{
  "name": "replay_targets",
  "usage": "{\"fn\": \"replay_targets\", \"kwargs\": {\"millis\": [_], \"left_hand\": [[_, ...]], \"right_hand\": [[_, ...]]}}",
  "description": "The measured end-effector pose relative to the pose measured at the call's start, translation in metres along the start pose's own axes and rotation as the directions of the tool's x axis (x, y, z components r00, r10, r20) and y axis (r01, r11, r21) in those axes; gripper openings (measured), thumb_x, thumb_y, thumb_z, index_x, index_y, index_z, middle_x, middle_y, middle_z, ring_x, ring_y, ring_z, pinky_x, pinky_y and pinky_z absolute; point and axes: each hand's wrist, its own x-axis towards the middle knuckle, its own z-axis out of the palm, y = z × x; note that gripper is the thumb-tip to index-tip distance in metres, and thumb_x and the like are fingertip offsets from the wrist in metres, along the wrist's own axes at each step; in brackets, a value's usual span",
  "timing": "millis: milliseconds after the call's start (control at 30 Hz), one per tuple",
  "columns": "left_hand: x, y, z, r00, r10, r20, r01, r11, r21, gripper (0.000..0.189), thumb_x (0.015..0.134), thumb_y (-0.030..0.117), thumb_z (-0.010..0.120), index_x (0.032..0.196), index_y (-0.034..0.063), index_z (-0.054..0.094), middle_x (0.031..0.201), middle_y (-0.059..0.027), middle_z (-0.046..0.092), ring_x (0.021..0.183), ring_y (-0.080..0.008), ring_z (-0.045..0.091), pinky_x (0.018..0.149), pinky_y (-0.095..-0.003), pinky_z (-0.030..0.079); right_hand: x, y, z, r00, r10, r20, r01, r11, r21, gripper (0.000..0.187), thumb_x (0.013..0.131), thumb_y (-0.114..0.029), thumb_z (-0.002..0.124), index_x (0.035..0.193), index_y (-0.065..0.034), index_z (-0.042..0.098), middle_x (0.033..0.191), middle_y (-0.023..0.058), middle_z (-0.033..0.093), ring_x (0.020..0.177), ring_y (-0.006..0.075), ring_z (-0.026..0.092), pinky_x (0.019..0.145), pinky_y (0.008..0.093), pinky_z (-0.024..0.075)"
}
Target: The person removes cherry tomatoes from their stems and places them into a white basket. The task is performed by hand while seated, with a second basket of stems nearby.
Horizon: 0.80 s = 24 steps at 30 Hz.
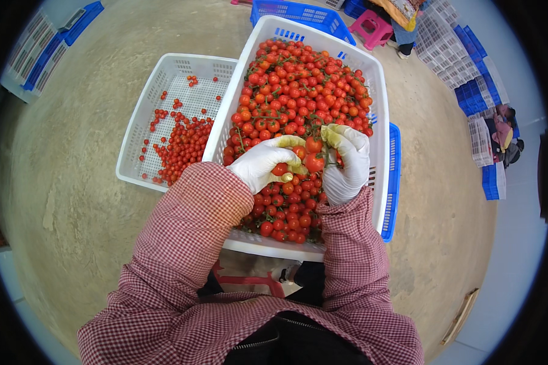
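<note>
Both my hands wear white gloves with yellow-stained fingertips, over the big white plastic crate heaped with red cherry tomatoes, many on green stems. My left hand curls around a few cherry tomatoes, its fingers partly hiding them. Thumb and fingers of my right hand pinch the green stem of a tomato cluster, whose fruit hangs between the two hands. Left of it, a second white crate stands lower, with loose small tomatoes over part of its perforated bottom.
Blue crates show beneath and behind the big crate. A pink stool and part of another person are at the top. Stacked white and blue crates line the right wall. Below me is a red stool frame.
</note>
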Motion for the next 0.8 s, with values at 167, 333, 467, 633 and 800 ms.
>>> {"fn": "replay_targets", "kwargs": {"millis": [167, 333, 467, 633, 800], "left_hand": [[-0.006, 0.031, -0.021, 0.948, 0.315, 0.048, -0.317, 0.945, 0.074, 0.021, 0.073, 0.006, 0.052, 0.094, 0.0051, 0.055, 0.093, -0.0057, 0.06, 0.081, -0.0122, 0.058, 0.058, -0.0222, 0.042], [-0.016, 0.071, -0.124, 0.703, 0.558, -0.442, -0.579, 0.809, 0.101, 0.021, 0.08, 0.007, 0.052, 0.1, 0.0057, 0.055, 0.09, -0.0037, 0.06, 0.086, -0.0132, 0.058, 0.067, -0.0243, 0.043], [0.004, 0.047, -0.198, 0.612, 0.405, -0.68, -0.397, 0.9, 0.179, 0.025, 0.077, 0.005, 0.053, 0.103, 0.0055, 0.053, 0.094, -0.0044, 0.058, 0.083, -0.0155, 0.056, 0.072, -0.0275, 0.044], [0.016, 0.025, -0.219, 0.546, 0.254, -0.798, -0.058, 0.962, 0.267, 0.039, 0.074, 0.007, 0.055, 0.112, 0.0102, 0.052, 0.104, -0.0072, 0.055, 0.099, -0.019, 0.049, 0.087, -0.039, 0.041], [-0.002, 0.048, -0.165, 0.62, 0.402, -0.674, -0.296, 0.915, 0.273, 0.035, 0.085, 0.014, 0.05, 0.119, 0.007, 0.048, 0.124, -0.0106, 0.044, 0.121, -0.0252, 0.037, 0.097, -0.0381, 0.036]], "right_hand": [[0.009, 0.041, -0.028, 0.989, -0.134, 0.056, 0.143, 0.959, -0.245, 0.027, 0.058, 0.011, 0.056, 0.081, -0.0025, 0.061, 0.074, 0.0092, 0.06, 0.062, 0.0247, 0.057, 0.053, 0.0321, 0.0447], [-0.005, 0.131, -0.124, 0.959, 0.254, -0.126, -0.264, 0.636, -0.725, 0.026, 0.065, 0.005, 0.055, 0.085, -0.0085, 0.064, 0.083, 0.0097, 0.062, 0.079, 0.0273, 0.059, 0.07, 0.0369, 0.0473], [-0.012, 0.147, -0.135, 0.913, 0.409, -0.005, -0.249, 0.545, -0.8, 0.027, 0.065, 0.0, 0.058, 0.089, -0.0086, 0.066, 0.095, 0.0111, 0.062, 0.091, 0.0281, 0.058, 0.079, 0.0372, 0.0464], [-0.005, 0.098, 0.016, 0.888, 0.255, 0.383, -0.275, 0.961, -0.001, 0.032, 0.07, 0.003, 0.053, 0.096, -0.0102, 0.066, 0.095, 0.0101, 0.062, 0.095, 0.0233, 0.057, 0.084, 0.03, 0.0444], [-0.005, 0.059, 0.126, 0.761, 0.227, 0.607, 0.032, 0.923, -0.384, 0.016, 0.075, -0.012, 0.053, 0.086, -0.0118, 0.065, 0.095, 0.006, 0.057, 0.092, 0.0248, 0.053, 0.076, 0.0385, 0.044]]}}
